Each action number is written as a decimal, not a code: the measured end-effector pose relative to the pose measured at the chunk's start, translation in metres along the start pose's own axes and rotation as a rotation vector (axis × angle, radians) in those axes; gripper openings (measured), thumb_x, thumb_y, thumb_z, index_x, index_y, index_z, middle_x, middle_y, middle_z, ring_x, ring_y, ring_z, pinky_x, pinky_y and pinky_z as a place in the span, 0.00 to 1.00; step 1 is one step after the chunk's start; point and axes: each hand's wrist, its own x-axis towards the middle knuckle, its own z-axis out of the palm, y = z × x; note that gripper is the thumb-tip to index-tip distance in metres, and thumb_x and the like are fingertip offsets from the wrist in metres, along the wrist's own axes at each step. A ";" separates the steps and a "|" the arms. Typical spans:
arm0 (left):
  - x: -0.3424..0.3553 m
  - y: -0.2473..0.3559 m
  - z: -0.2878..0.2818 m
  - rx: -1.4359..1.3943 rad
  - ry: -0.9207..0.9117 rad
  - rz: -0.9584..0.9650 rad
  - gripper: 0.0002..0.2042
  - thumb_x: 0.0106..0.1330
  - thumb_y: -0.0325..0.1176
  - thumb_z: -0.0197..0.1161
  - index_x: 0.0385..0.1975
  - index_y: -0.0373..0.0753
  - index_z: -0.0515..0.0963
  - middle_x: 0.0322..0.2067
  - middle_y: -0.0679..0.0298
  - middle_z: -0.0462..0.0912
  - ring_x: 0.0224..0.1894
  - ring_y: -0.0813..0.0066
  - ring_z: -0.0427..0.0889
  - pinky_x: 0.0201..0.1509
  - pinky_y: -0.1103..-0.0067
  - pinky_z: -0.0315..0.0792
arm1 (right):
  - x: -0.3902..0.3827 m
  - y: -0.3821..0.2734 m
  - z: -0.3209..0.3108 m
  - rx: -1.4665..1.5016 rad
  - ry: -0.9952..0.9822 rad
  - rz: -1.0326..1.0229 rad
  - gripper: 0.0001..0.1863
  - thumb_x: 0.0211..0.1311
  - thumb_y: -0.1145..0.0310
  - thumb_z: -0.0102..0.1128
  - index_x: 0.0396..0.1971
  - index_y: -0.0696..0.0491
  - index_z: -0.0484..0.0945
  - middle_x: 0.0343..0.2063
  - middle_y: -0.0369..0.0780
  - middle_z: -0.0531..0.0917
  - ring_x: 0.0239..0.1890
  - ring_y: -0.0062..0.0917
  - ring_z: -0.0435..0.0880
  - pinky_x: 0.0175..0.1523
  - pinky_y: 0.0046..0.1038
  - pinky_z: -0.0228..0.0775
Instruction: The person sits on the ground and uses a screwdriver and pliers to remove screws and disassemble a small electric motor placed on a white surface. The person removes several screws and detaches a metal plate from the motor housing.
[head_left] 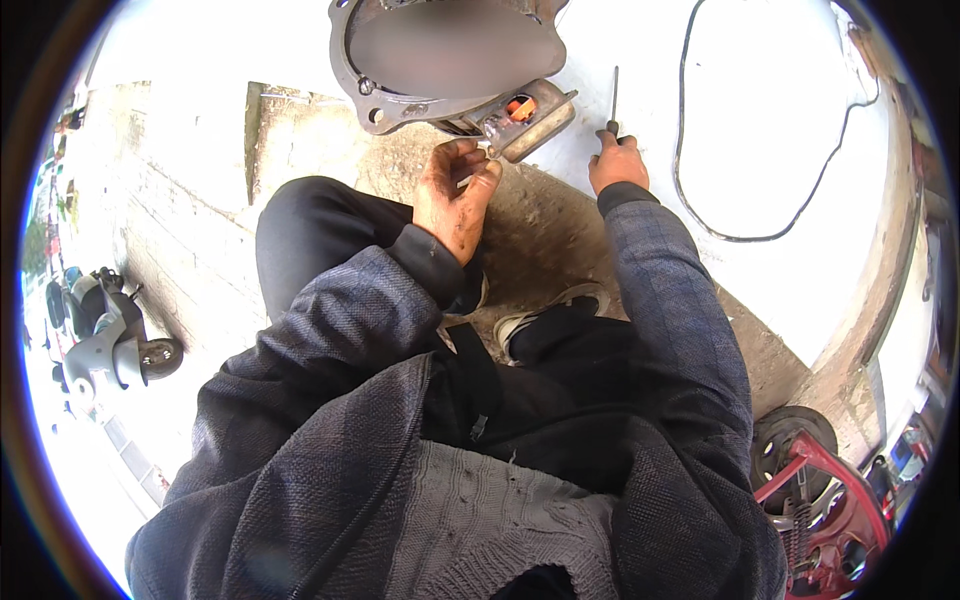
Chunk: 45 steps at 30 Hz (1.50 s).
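Hands work low over a rough concrete floor (560, 225) in the head view, as the person sits with knees bent. The left hand (455, 195) is dirty, and its fingers (478, 172) pinch something small and pale at the corner of a metal box (530, 118); what this small piece is, I cannot tell. The box is grey, rectangular, open on top, and an orange part (520, 106) shows inside it. It is joined to a big round metal housing (440, 60) with a flat flange and bolts at the rim. The right hand (618, 165) is clenched around the dark handle of a screwdriver (613, 105), its thin shaft pointing away from the person. A black cable (760, 237) lies in a loop on the pale ground to the right. A red metal frame with a wheel (810, 480) stands at the lower right, and a grey scooter (105, 335) is far at the left.
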 end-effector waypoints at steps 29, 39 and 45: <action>0.023 -0.004 0.036 -0.344 -0.122 -0.244 0.38 0.61 0.42 0.75 0.65 0.31 0.62 0.58 0.56 0.74 0.59 0.68 0.74 0.65 0.74 0.66 | 0.008 -0.082 -0.032 1.817 -0.414 0.453 0.28 0.69 0.52 0.51 0.60 0.57 0.74 0.55 0.46 0.80 0.56 0.32 0.80 0.62 0.36 0.70; 0.025 -0.003 0.035 -0.286 -0.148 -0.235 0.35 0.65 0.40 0.72 0.66 0.34 0.60 0.57 0.59 0.75 0.59 0.71 0.74 0.66 0.75 0.65 | 0.150 -0.071 -0.037 0.086 0.042 -0.275 0.28 0.59 0.55 0.68 0.57 0.52 0.77 0.52 0.47 0.79 0.55 0.43 0.79 0.57 0.39 0.74; 0.012 -0.023 0.026 -0.263 -0.197 -0.323 0.41 0.64 0.31 0.73 0.68 0.28 0.49 0.57 0.55 0.75 0.57 0.72 0.77 0.61 0.75 0.72 | 0.208 -0.082 0.023 -0.080 0.110 -0.475 0.14 0.65 0.65 0.51 0.46 0.49 0.81 0.48 0.39 0.81 0.54 0.37 0.79 0.53 0.42 0.72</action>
